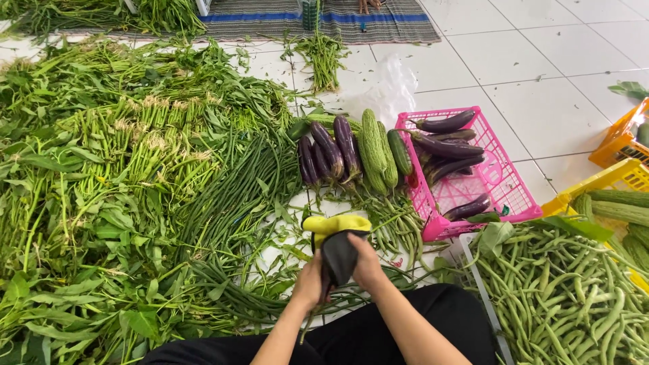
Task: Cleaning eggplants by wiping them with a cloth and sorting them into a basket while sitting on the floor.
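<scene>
Both hands meet near the bottom centre of the view, over the person's black-clad lap. The left hand (309,282) and the right hand (366,262) each hold a closed grip on one folded cloth item (337,245), dark grey below with a yellow cuff at its far end; whether it is a glove or a pouch cannot be told. It sits between the two hands, just above the white tiled floor (541,61).

Just beyond the cloth lie three purple eggplants (329,152) side by side, and touching them on the right, three green bitter gourds (378,152). Right of these stands one pink plastic crate (503,181) with about six more long eggplants inside, the exact count unclear where they overlap.

To the left, a bundle of long beans (236,196) fans out from far to near, and beyond it a wide heap of leafy green stalks (101,155) covers the left half of the floor. Near right, a pile of green bean pods (561,297) fills a pale tray. Two yellow-orange crates are at the right edge, the nearer yellow crate (618,177) holding ridged gourds. One crumpled clear plastic bag (385,88) lies far centre, near a striped mat (324,20).
</scene>
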